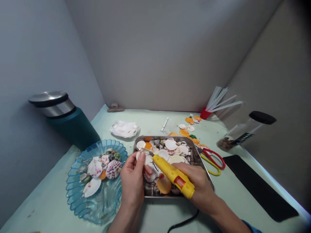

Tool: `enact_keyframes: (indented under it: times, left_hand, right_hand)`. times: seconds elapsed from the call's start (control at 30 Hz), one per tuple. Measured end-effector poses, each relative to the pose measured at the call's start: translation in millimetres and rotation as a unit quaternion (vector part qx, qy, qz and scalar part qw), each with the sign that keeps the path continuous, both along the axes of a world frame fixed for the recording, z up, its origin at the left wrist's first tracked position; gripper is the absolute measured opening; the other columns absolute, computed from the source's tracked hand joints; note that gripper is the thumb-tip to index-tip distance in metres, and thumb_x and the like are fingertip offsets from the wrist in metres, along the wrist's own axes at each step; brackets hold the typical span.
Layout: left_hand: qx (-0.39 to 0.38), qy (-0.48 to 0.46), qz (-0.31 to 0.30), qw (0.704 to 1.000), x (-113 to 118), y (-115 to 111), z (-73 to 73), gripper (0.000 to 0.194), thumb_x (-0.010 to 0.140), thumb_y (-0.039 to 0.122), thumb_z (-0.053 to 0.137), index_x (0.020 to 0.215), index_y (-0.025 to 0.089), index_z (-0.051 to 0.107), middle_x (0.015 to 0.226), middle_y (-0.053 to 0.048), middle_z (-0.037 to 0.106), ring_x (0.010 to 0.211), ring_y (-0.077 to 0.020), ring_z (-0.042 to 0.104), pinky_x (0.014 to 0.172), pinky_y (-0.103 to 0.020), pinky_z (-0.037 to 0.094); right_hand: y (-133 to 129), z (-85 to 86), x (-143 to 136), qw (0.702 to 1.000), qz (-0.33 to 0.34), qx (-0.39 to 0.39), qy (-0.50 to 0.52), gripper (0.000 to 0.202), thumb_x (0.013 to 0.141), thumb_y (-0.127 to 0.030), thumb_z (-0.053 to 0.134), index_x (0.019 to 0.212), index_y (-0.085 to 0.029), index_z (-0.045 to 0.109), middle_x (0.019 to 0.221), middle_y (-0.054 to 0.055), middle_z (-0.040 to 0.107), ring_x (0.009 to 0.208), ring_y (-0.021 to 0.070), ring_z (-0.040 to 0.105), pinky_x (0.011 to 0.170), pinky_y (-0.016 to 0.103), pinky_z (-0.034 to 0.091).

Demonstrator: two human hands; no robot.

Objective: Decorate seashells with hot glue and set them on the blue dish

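Note:
My right hand is wrapped round a yellow hot glue gun, its nozzle pointing up and left. Close to that nozzle, my left hand pinches a pale seashell between thumb and fingers. Whether the nozzle touches the shell I cannot tell. Both hands are over a metal tray heaped with white, orange and speckled shells. Left of my left hand, a blue scalloped plate bears more shells, among them a purple-spotted scallop shell.
A teal bottle stands behind the plate. Crumpled white tissue, a white marker and loose orange shells lie beyond the tray. To the right are scissors, a red cup of glue sticks, a clear jar and a black slab.

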State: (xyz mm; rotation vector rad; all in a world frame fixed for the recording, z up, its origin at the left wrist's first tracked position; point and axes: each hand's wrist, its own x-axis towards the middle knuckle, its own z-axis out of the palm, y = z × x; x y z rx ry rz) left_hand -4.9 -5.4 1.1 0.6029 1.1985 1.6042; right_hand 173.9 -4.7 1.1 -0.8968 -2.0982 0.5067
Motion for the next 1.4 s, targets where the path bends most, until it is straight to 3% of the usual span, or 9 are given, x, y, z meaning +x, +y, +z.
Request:
enact_keyframes:
  times: [0.57, 0.9, 1.1, 1.4]
  left_hand:
    - [0.002, 0.016, -0.001, 1.0, 0.6, 0.5, -2.0, 0.031, 0.074, 0.04, 0.072, 0.089, 0.015, 0.061, 0.045, 0.005, 0.058, 0.036, -0.0079, 0.045, 0.038, -0.016, 0.036]
    - [0.001, 0.026, -0.007, 1.0, 0.0, -0.8, -2.3, 0.031, 0.074, 0.04, 0.071, 0.09, 0.016, 0.06, 0.044, 0.006, 0.057, 0.035, -0.0073, 0.044, 0.038, -0.015, 0.035]
    - [0.0, 0.003, 0.012, 1.0, 0.7, -0.4, 2.7, 0.036, 0.071, 0.042, 0.074, 0.091, 0.016, 0.058, 0.044, 0.006, 0.057, 0.034, -0.0075, 0.046, 0.038, -0.015, 0.036]
    - [0.008, -0.005, 0.007, 1.0, 0.7, -1.1, 2.8, 0.035, 0.073, 0.04, 0.072, 0.093, 0.017, 0.057, 0.045, 0.006, 0.058, 0.035, -0.0078, 0.046, 0.038, -0.016, 0.037]
  right_hand:
    - [-3.0, 3.9, -3.2, 0.996, -0.037, 0.043, -0.062, 0.014, 0.089, -0.026, 0.054, 0.091, -0.016, 0.064, 0.069, 0.005, 0.069, 0.059, 0.0173, 0.064, 0.053, 0.025, 0.042]
    - [-2.3, 3.9, -4.5, 0.995, -0.045, 0.049, -0.069, 0.021, 0.091, -0.032, 0.053, 0.091, -0.014, 0.065, 0.066, 0.005, 0.067, 0.057, 0.0185, 0.063, 0.052, 0.027, 0.042]
    - [-2.2, 5.1, -2.9, 0.999, -0.013, 0.016, -0.028, 0.02, 0.091, -0.034, 0.053, 0.088, -0.017, 0.064, 0.071, 0.004, 0.068, 0.058, 0.0158, 0.062, 0.053, 0.025, 0.042]
    - [-3.4, 5.6, -2.8, 0.999, 0.0, -0.025, -0.047, 0.021, 0.091, -0.035, 0.054, 0.086, -0.017, 0.063, 0.068, 0.002, 0.065, 0.058, 0.0149, 0.059, 0.054, 0.025, 0.039]
